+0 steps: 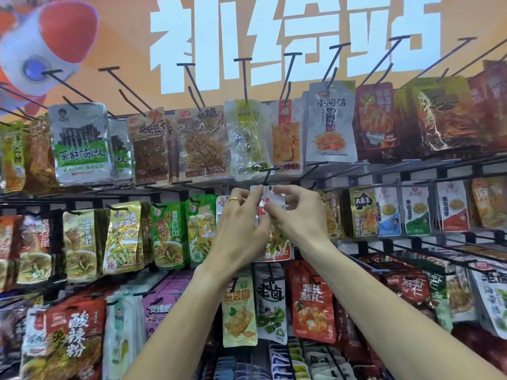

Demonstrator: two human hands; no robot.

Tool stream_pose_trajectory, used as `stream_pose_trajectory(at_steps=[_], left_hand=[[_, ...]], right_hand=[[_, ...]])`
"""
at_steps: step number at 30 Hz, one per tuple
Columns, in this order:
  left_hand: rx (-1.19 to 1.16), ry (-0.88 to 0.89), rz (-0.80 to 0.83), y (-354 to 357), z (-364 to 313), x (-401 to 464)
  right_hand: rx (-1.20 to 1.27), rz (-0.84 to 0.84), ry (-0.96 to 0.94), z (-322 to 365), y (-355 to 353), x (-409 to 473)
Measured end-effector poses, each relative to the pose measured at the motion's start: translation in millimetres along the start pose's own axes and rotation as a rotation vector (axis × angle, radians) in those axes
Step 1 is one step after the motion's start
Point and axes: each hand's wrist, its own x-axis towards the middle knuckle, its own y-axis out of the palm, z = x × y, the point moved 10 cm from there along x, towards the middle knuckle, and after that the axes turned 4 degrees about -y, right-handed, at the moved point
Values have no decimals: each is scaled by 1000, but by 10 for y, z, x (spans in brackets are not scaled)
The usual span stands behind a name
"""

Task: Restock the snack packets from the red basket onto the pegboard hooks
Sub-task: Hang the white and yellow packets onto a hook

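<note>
Clear-topped snack packet [270,215] w/ red label is hanging long axis vertical, top edge sitting right at the tip of the black hook [267,175], which is poking out toward the viewer. Both hands are pinching it near the top: left hand [241,223] on the left of the hook, right hand [297,215] on the right, approx equally near. Packet's hang hole is just below the hook tip, so next move prob. needs a slight lift + push back along the hook. Red basket isn't in view. Green packets [164,237] are hanging left of the hook.
</note>
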Motion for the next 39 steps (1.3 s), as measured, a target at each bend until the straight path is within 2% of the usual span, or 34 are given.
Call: stream_pose_trajectory(at_steps=[9, 12, 15, 18, 21, 26, 33, 39], left_hand=[[128, -5, 63, 224, 102, 23], [5, -20, 19, 206, 149, -67], [-200, -113, -76, 176, 299, -226], [-416, -210, -74, 285, 443, -382], [-533, -221, 20, 433, 372, -459], [-427, -204, 84, 579, 304, -477], [-516, -264, 154, 762, 339, -486], [-480, -236, 90, 688, 232, -526]], right_hand=[[-273, -53, -127, 8, 92, 51], [-259, -79, -131, -13, 54, -7], [-227, -162, -124, -77, -111, -195], [-183, -44, -34, -248, -60, -365], [-72, 119, 75, -425, 156, -461], [-162, 163, 51, -409, 279, -522], [-80, 229, 102, -560, 406, -466], [-17, 304, 140, -540, 380, -501]])
